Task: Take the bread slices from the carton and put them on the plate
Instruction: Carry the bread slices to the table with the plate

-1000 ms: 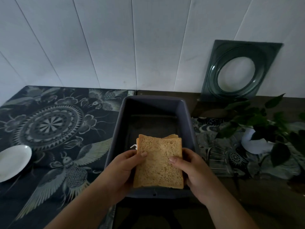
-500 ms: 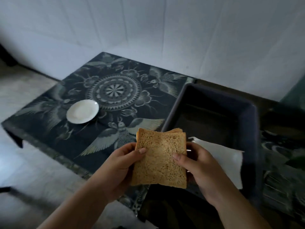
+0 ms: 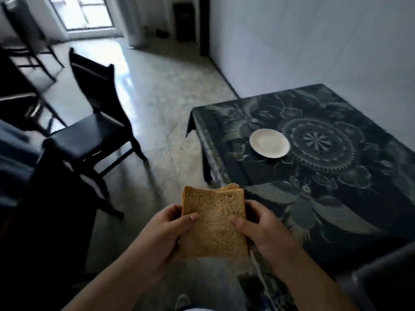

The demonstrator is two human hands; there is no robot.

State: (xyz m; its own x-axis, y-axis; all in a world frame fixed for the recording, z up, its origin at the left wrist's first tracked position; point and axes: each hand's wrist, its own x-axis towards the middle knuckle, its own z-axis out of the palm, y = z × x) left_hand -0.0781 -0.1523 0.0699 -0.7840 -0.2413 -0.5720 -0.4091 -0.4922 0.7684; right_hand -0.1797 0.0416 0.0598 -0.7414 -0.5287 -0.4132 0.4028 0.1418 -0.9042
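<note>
Your left hand [image 3: 167, 234] and right hand [image 3: 261, 230] together clasp the bread [image 3: 212, 223], a stack of slices held over the floor just beside the table's [image 3: 336, 198] near edge. Keep the stack level and pinched evenly so no slice slides out, then carry it right to the bare plate [image 3: 269, 142], well apart. No writing shows anywhere.

Dim room, daylight from doorway [image 3: 89, 14], floor [image 3: 139, 70] glare, perhaps motion-blurred, wide-angle edge distortion

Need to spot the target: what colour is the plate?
White, plain; the plate shows clearly in the head view.
</note>
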